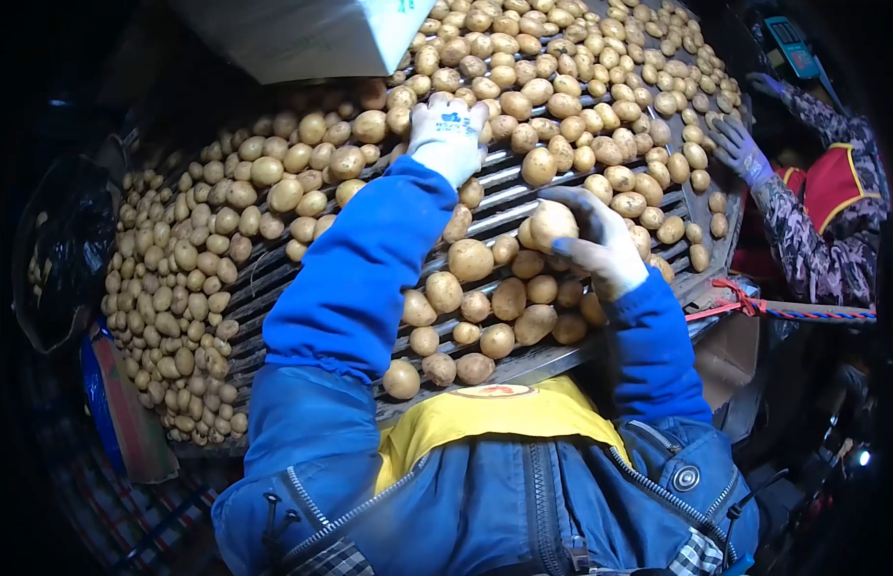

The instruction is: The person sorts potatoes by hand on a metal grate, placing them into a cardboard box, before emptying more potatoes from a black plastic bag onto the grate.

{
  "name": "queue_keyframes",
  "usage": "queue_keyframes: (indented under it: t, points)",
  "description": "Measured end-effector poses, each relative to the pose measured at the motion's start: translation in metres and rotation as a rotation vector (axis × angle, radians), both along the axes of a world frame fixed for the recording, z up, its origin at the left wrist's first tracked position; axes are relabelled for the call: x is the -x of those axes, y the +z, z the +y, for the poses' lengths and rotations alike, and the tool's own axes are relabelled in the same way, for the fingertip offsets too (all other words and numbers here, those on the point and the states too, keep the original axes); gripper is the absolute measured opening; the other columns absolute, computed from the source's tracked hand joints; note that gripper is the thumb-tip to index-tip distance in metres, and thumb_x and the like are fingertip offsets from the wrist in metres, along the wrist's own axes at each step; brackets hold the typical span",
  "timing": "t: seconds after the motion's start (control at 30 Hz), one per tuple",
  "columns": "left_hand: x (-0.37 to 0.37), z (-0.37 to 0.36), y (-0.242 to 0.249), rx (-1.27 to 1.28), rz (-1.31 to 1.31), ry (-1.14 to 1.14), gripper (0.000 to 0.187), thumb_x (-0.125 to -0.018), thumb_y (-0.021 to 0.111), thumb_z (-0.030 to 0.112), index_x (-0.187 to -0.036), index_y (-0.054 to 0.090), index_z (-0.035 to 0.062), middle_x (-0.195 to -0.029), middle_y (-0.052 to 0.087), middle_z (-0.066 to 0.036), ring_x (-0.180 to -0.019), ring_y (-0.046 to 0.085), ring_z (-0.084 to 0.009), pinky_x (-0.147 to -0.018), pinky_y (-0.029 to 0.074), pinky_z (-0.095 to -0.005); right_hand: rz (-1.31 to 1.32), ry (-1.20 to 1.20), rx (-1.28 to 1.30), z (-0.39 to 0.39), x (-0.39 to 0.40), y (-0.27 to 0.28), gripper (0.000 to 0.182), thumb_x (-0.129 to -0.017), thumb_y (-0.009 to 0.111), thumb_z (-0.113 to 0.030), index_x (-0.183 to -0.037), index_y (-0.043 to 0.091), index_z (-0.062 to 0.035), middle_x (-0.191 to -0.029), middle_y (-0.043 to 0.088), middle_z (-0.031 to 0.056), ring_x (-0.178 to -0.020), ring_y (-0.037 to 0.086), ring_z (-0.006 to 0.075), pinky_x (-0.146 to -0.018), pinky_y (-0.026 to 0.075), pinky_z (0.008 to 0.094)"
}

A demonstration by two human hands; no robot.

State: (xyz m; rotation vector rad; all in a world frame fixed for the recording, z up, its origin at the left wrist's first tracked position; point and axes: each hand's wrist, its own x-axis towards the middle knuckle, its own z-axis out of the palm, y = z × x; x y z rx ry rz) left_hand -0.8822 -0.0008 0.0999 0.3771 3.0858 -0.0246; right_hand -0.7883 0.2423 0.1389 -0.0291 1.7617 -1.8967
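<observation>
My right hand, in a white glove with dark fingertips, holds a pale potato between thumb and fingers, just above the bars. My left hand, gloved in white with blue print, reaches farther out among the potatoes. Its fingers curl down and away from me, so whatever they hold is hidden. Loose potatoes lie in a group on the slatted metal rack between my arms and near its front edge. Many more potatoes of mixed sizes spread to the left and far side.
A white box-like chute overhangs the far left. At right stands a person in a camouflage sleeve, with a purple-gloved hand at the rack's edge. A red and blue rope is tied at the right corner. A dark plastic bag hangs at left.
</observation>
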Motion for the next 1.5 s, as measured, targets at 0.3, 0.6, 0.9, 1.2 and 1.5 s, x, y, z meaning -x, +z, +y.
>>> queue_keyframes:
  t: [0.3,0.6,0.9,1.2,1.5]
  points:
    - [-0.023,0.002,0.013,-0.443,0.224,0.000,0.062,-0.064,0.084,0.038,-0.118,0.067,0.0137,-0.114,0.064,-0.014,-0.113,0.058,-0.0359,-0.100,0.044,-0.0475,-0.532,-0.172,0.893,0.032,-0.028,-0.060,0.031,-0.103,0.060,-0.030,-0.119,0.063,-0.0035,-0.111,0.068,0.0146,-0.093,0.070,0.0319,-0.073,0.062,0.0441]
    - [-0.163,0.052,0.051,-1.399,-0.443,-0.076,0.078,-0.088,0.071,0.011,-0.157,0.037,0.0036,-0.150,0.050,-0.015,-0.137,0.049,-0.0232,-0.115,0.040,-0.0372,-0.387,-0.069,0.747,-0.003,-0.064,-0.010,0.076,-0.085,0.082,-0.027,-0.148,0.045,-0.0066,-0.130,0.063,0.0114,-0.111,0.067,0.0224,-0.086,0.061,0.0359]
    - [-0.215,-0.018,0.006,-1.417,0.017,0.267,0.051,-0.099,0.060,0.003,-0.149,0.048,-0.0016,-0.148,0.054,-0.017,-0.135,0.052,-0.0248,-0.116,0.039,-0.0376,-0.081,-0.597,0.090,0.192,-0.165,0.007,0.082,-0.073,0.087,-0.022,-0.143,0.051,0.0008,-0.117,0.069,0.0152,-0.091,0.072,0.0223,-0.069,0.062,0.0326]
    - [-0.300,-0.069,0.009,-0.572,0.113,0.250,0.091,-0.082,0.078,0.041,-0.154,0.040,0.0005,-0.159,0.037,-0.024,-0.149,0.029,-0.0453,-0.122,0.023,-0.0564,0.881,-0.136,-0.959,0.129,-0.141,0.003,0.063,-0.077,0.077,-0.016,-0.137,0.060,-0.0044,-0.135,0.061,0.0205,-0.128,0.055,0.0382,-0.112,0.041,0.0469]
    - [-0.311,-0.049,0.000,-0.200,-0.156,0.143,0.110,-0.068,0.081,0.064,-0.156,0.040,0.0122,-0.162,0.031,-0.024,-0.152,0.020,-0.0473,-0.123,0.005,-0.0653,1.087,0.622,-1.106,0.037,-0.051,-0.044,0.068,-0.074,0.072,-0.027,-0.141,0.057,-0.0262,-0.153,0.045,0.0146,-0.146,0.036,0.0397,-0.121,0.017,0.0655]
